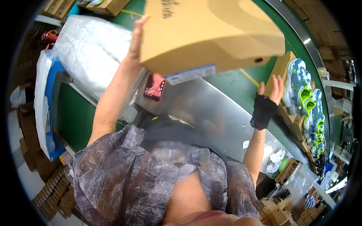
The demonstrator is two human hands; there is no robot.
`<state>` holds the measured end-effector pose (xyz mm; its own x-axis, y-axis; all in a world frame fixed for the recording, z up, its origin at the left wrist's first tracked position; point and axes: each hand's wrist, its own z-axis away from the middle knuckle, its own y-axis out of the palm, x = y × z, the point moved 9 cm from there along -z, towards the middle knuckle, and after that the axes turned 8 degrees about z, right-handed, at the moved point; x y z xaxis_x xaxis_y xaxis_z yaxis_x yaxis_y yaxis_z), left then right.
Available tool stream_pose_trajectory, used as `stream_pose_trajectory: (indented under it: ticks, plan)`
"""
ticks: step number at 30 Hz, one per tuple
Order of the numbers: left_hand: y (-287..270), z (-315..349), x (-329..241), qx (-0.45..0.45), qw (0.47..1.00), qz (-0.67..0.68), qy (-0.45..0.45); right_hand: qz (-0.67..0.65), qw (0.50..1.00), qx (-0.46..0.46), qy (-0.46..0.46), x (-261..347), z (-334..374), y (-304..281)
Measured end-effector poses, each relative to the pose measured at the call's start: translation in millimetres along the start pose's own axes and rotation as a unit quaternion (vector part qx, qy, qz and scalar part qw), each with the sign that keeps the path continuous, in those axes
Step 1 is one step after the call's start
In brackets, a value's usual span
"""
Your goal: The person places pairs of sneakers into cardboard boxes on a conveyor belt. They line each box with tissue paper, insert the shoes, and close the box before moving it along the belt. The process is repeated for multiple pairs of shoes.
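Observation:
A brown cardboard shoebox is raised in front of me, with dark scribbled marks on top and a white and blue label along its near edge. My left hand grips its left side, the fingers partly hidden by the box. Apart from the box, my right hand is open with fingers stretched upward, wearing a black fingerless lace glove. Just right of it, blue and grey sneakers with lime-green linings stand in a row along open cardboard boxes.
A metal plate covers the near work surface, with a phone lying on it. White wrapping material sits at left over the green belt. A metal rail edges the far right; paper scraps lie at lower right.

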<state>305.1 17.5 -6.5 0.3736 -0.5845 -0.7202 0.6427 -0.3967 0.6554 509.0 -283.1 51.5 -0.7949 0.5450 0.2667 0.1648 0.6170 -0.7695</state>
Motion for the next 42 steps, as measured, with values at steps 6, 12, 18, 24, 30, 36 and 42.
stream_pose_trajectory:
  ticks: [6, 12, 18, 24, 30, 36, 42]
  plan:
    - [-133, 143, -141, -0.16, 0.732, -0.525, 0.403, -0.016, 0.986, 0.15, 0.07, -71, 146, 56]
    - [-199, 266, -127, -0.238, 0.923, 0.11, 0.281, -0.082, 0.969, 0.173, 0.158, -126, 256, 70]
    - [-286, 282, -23, -0.338, 0.889, 0.286, 0.121, -0.044, 0.971, 0.094, 0.213, -141, 255, 36]
    - [-166, 197, 82, -0.18, 0.968, 0.076, -0.158, 0.088, 0.943, 0.092, 0.309, -176, 278, -17]
    - [-81, 154, 156, -0.022, 0.953, -0.154, -0.261, 0.178, 0.933, 0.148, 0.276, -165, 325, -7]
    - [31, 158, 246, 0.189, 0.877, -0.209, -0.389, -0.395, 0.804, 0.075, 0.439, -89, 262, 30]
    - [43, 141, 271, 0.216, 0.901, -0.152, -0.344, -0.233, 0.953, 0.159, 0.11, -8, 130, 17]
